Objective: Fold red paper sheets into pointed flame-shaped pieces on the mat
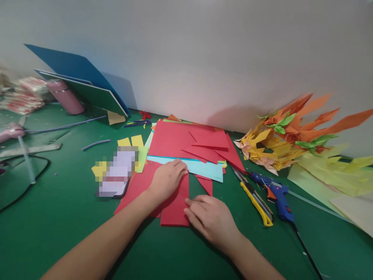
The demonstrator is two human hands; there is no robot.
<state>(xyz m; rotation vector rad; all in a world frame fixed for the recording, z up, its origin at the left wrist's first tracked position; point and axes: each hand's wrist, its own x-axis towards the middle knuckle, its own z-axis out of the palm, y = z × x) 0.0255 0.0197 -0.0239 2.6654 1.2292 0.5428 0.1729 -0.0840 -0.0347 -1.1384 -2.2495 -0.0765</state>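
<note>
Hands at a green table (87,241), as I see them from beside it. The red strip (175,210) lies at the near middle, its long axis running near to far. The left hand (167,179) reaches over its far part, fingers bent and drawn together, tips at the strip's right edge; I cannot tell whether they grip or only press. The right hand (208,217) is closer to the near end: thumb and forefinger, slightly parted, meet the same edge from the right, so the strip lies directly left of these fingertips. Whether they pinch it is not clear.

Around: a red sheet (138,186) lies to the left, partly under the left forearm, with the phone (116,179) beyond it. On the far side, blue paper (206,171) and a red stack (175,136) bound the space. To the right, well apart from the right hand, lie the knife (255,202) and the glue gun (279,194); paper flowers (294,136) stand farther off. Nothing stands between the right fingers and the strip's edge.
</note>
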